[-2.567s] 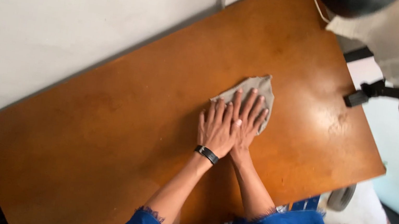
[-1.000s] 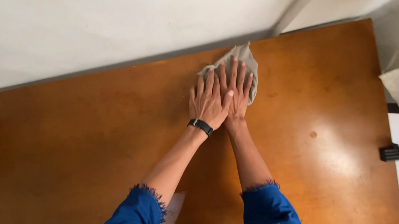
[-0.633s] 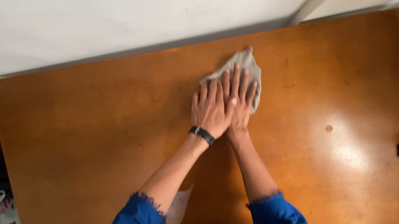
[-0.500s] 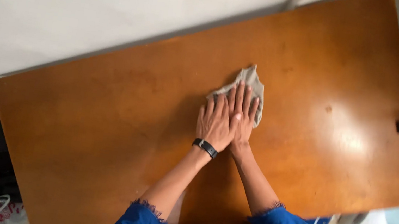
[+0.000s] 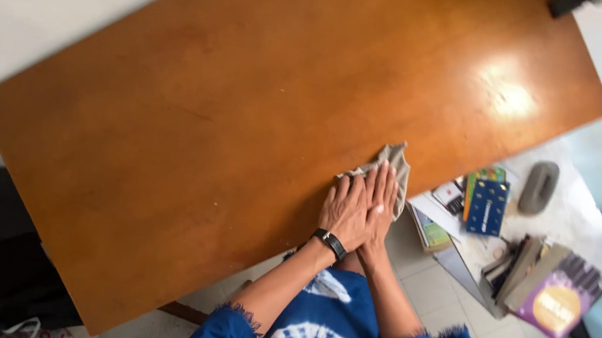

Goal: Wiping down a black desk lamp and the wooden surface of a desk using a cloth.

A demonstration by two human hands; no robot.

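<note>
Fingers [image 5: 380,185] of both hands lie straight and close together, pressed flat on a cloth [image 5: 396,162], not curled around it. The cloth sits at the near edge of the table [image 5: 248,97], right of its middle, with its far end showing past the fingertips.

The table is a wide wooden top, orange-brown and smooth, with a bright glare patch toward its far right corner. Pale wall runs along its far side. Below the near edge is a tiled floor [image 5: 456,303]; to the right on it lie books [image 5: 486,206] and papers, a grey oblong object [image 5: 539,187], and a purple booklet [image 5: 560,295]. Dark furniture stands at the left.

The left hand [image 5: 345,209] lies palm down, a black wristband [image 5: 329,241] at the wrist. The right hand [image 5: 383,205] rests just beside it, partly overlapping, both forearms reaching out from frayed blue sleeves [image 5: 229,333] over a blue-and-white tie-dyed garment.

The cloth is grey-beige, soft and crumpled, roughly triangular where it shows.
</note>
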